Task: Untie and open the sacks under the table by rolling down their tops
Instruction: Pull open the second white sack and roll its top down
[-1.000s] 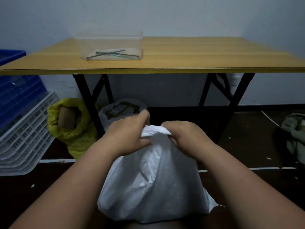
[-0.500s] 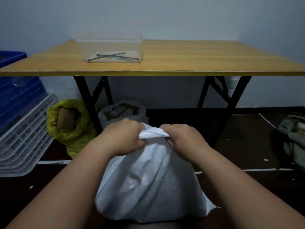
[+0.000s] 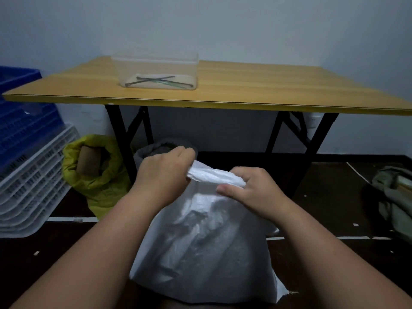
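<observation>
A person's left hand (image 3: 163, 175) and right hand (image 3: 252, 192) grip the gathered top of a white woven sack (image 3: 200, 246) standing on the dark floor at the lower centre of the frame. The left hand's fingers curl over the bunched neck from the left, while the right hand pinches the same fold of fabric from the right, its thumb lying along the near side; the two hands sit close together with a short twist of cloth showing between them. Behind the left hand, under the wooden table (image 3: 245, 92), a second grey-white sack (image 3: 153, 150) stands with its top already open. To its left a yellow sack (image 3: 98, 181), its rim rolled down, shows a brown object inside. On the table at upper centre rests a clear plastic tub (image 3: 156, 70) holding thin dark rods. Blue and white crates (image 3: 29, 170) are stacked at the left edge.
</observation>
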